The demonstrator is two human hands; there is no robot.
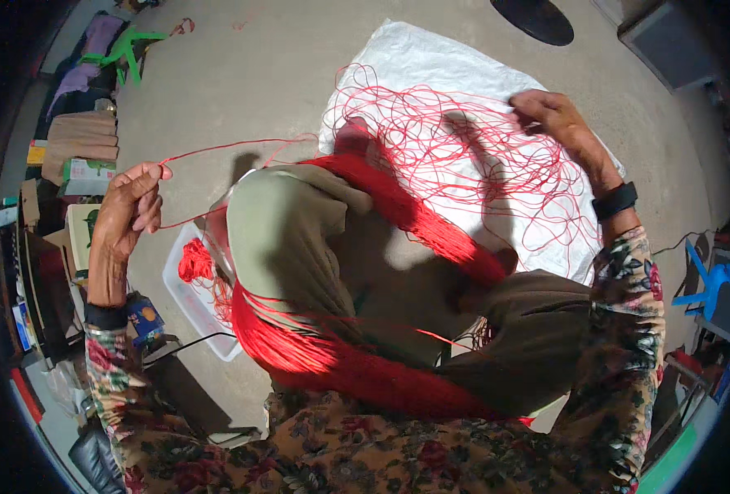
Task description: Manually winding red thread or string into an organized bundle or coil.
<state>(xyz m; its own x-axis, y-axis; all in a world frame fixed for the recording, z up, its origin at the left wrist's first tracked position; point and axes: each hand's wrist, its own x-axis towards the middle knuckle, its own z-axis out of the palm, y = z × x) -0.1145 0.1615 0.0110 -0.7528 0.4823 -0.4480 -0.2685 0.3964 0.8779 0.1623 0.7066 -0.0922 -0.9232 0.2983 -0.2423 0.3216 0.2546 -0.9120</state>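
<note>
My left hand (137,198) is raised at the left, thumb and fingers closed on a thin red cord (233,146). One stretch of that cord runs right toward the white sheet; another drops toward my knee. A thick skein of red cord (422,224) loops around my bent knees and across my lap. My right hand (550,115) is held out over the white sheet (414,53), fingers loosely curved and a bit blurred, with no cord visible in them. Below and beside it, loose tangled red cord (464,165) spreads over the sheet.
A white plastic tub (185,284) with bundled red cord stands left of my knee. Boxes and bags line the left side, near a green stool (126,53). A blue stool (713,282) is at the far right. A dark round object (538,18) lies on the far floor.
</note>
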